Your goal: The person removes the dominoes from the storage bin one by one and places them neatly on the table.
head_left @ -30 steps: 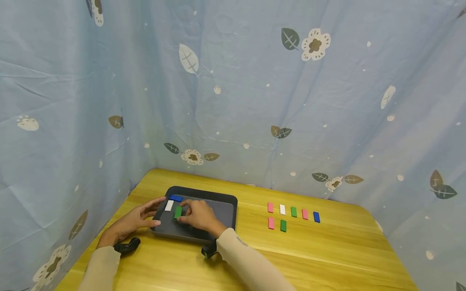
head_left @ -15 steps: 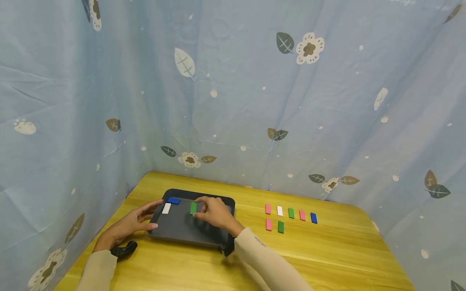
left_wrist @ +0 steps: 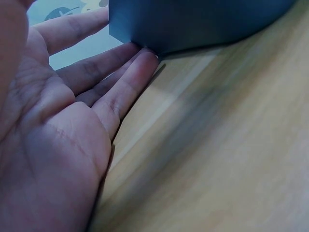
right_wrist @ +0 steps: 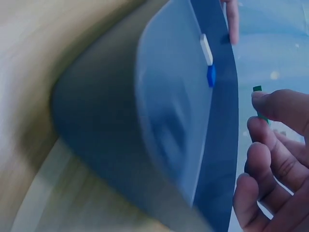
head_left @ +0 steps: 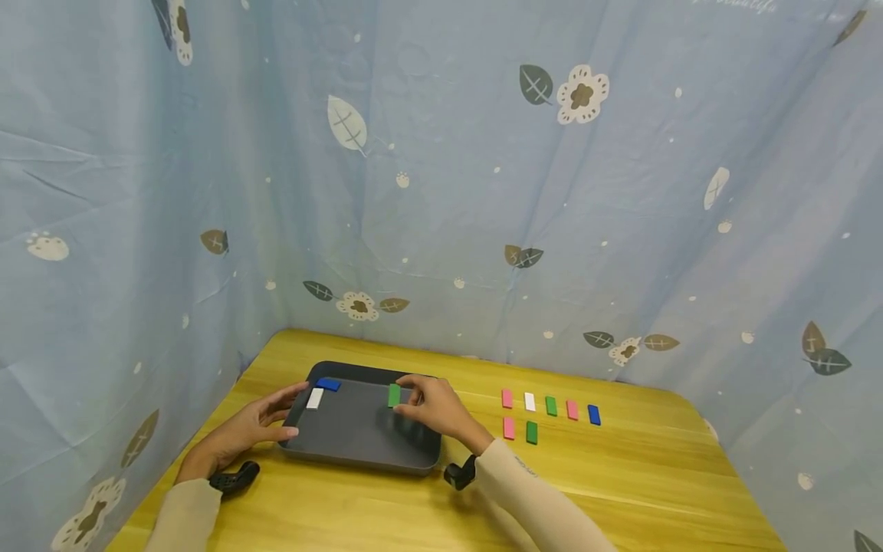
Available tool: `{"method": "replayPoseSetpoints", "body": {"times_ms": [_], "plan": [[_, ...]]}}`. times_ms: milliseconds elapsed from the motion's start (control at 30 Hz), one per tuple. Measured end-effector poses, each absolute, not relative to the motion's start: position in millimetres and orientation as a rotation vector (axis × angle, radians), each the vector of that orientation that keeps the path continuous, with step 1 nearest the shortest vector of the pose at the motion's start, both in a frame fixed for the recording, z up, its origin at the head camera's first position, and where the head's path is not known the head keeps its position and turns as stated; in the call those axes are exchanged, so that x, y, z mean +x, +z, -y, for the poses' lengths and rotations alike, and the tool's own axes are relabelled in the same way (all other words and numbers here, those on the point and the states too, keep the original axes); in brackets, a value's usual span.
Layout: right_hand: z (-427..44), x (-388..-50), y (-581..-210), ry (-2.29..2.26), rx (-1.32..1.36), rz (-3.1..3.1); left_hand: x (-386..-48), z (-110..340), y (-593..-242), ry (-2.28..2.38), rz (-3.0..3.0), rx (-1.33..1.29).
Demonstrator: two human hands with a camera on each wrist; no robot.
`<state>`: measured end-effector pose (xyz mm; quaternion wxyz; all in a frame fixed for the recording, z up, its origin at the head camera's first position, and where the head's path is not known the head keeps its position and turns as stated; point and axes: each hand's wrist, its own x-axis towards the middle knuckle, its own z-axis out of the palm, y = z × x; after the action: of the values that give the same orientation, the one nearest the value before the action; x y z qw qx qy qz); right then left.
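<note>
My right hand (head_left: 434,406) pinches a small green rectangular block (head_left: 394,395) between thumb and fingertips, over the right part of a dark grey tray (head_left: 359,465). In the right wrist view the green block (right_wrist: 258,89) shows above the tray's far rim level, mostly behind the thumb. My left hand (head_left: 241,429) lies at the tray's left side, fingers extended and spread; in the left wrist view its fingertips touch the outside of the tray's wall (left_wrist: 193,24). Inside the tray, a white block (head_left: 314,399) and a blue block (head_left: 329,384) lie at the far left corner.
Right of the tray, two rows of blocks lie on the yellow wooden table (head_left: 621,491): pink (head_left: 507,398), white (head_left: 530,402), green, pink and blue (head_left: 594,415) behind, pink and green (head_left: 532,432) in front. A patterned blue curtain (head_left: 441,192) hangs behind the table.
My right hand has lifted the green block from near the white one and carried it rightward across the tray. The left hand stays at the tray's left side.
</note>
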<state>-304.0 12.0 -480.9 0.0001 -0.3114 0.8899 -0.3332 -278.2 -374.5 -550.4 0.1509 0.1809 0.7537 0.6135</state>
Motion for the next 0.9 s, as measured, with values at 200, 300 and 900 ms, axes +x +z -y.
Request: {"method": "replayPoseSetpoints", "body": {"times_ms": [200, 300, 900], "plan": [[-32, -306, -481, -1.084, -0.954, -2.801, -278, 375, -550, 1.772, -2.157, 0.509], [-41, -306, -481, -1.099, -0.937, -2.816, -278, 374, -550, 1.773, -2.146, 0.512], [-115, -296, -487, -1.094, -0.85, -2.935, -276, 373, -549, 1.761, -2.17, 0.512]]}}
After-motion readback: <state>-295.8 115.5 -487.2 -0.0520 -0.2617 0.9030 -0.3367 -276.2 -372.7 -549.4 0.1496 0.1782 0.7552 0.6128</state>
